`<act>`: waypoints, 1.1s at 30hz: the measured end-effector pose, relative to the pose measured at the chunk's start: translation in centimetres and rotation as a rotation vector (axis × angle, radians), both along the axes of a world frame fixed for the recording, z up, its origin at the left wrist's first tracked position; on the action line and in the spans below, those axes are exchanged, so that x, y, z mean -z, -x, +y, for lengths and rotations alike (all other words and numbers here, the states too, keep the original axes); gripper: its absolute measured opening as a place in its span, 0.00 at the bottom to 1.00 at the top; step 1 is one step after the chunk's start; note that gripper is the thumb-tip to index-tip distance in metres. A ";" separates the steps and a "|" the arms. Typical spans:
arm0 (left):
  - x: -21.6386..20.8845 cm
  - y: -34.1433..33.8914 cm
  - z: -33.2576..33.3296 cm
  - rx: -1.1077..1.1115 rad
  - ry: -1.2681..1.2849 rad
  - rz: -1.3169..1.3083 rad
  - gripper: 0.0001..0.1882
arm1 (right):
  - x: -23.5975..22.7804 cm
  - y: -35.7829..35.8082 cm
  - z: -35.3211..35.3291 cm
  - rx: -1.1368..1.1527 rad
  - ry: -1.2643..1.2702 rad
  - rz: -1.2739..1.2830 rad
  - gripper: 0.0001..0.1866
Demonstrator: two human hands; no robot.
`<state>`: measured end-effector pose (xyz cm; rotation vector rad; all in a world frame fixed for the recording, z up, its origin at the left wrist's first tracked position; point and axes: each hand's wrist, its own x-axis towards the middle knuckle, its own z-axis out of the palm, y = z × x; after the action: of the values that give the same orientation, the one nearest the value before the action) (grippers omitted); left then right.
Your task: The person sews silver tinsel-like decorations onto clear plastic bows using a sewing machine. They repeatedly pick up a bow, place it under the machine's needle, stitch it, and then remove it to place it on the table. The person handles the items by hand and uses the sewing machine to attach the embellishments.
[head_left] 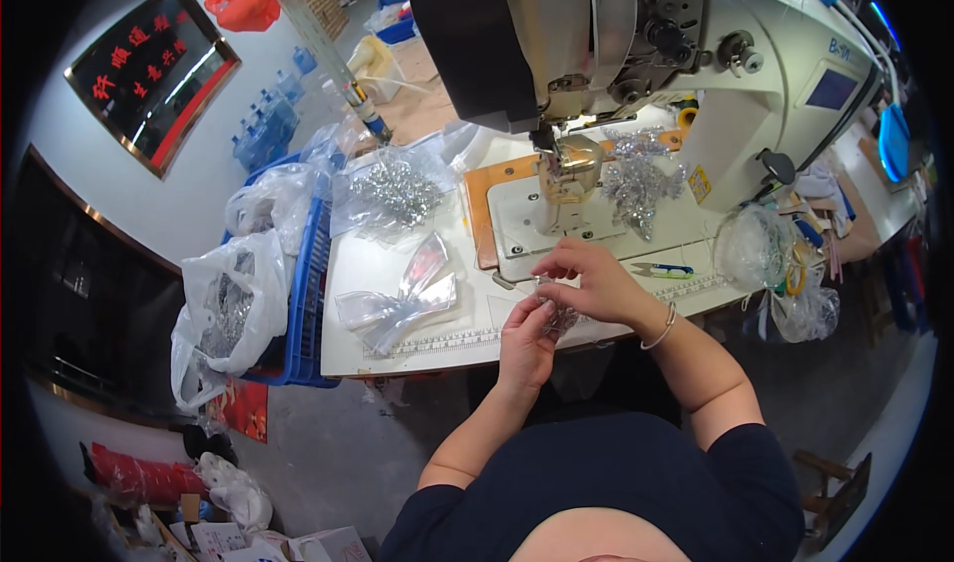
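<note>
Pinching small silvery piece [563,321] in left hand [528,345], at six o'clock from sewing machine's post [567,204]; cannot tell hold of curled right hand [603,282]; could drop it past table [479,316] edge by loosening fingers.

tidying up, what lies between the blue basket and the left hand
The head view shows a clear bow, with a ruler strip beside it, between the blue basket and left hand.

On the wall to my far left I see a black framed sign [149,70], with blue water jugs [266,128] right of it. Near left, I have a red plastic-wrapped bundle [149,475] and white boxes [333,545]; near right, a wooden stool [847,494].
</note>
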<state>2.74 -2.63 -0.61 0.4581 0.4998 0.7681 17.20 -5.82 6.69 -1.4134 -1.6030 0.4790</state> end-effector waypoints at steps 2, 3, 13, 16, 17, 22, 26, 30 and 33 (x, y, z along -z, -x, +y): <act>0.6 0.2 0.0 0.027 -0.028 0.017 0.11 | -0.5 -0.5 0.5 -0.029 0.225 0.128 0.12; 0.7 0.3 0.0 0.033 -0.039 0.015 0.11 | -0.6 -0.8 0.6 -0.046 0.338 0.193 0.13; 0.3 0.4 0.4 0.066 0.019 -0.054 0.14 | 0.3 -0.8 1.6 -0.034 0.322 0.140 0.10; 0.5 0.3 0.5 0.079 0.030 -0.090 0.17 | 0.2 -0.8 1.5 -0.020 0.316 0.147 0.10; 0.6 0.3 0.6 0.079 0.021 -0.083 0.18 | 0.2 -0.8 1.5 -0.017 0.317 0.146 0.09; 1.0 0.3 0.7 0.076 0.040 -0.107 0.18 | 0.1 -0.8 1.5 -0.020 0.323 0.171 0.09; 0.8 0.3 0.8 0.089 0.031 -0.114 0.18 | -0.1 -0.8 1.3 -0.023 0.322 0.172 0.08; 1.2 0.3 0.8 0.084 0.051 -0.111 0.18 | 0.1 -1.0 1.3 -0.020 0.324 0.185 0.08; 0.7 0.2 0.6 0.086 0.042 -0.102 0.19 | 0.4 -1.0 1.4 -0.005 0.316 0.185 0.10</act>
<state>2.53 -2.01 -1.33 0.3965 0.3978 0.6933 18.18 -4.45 6.27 -1.5460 -1.4250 0.8711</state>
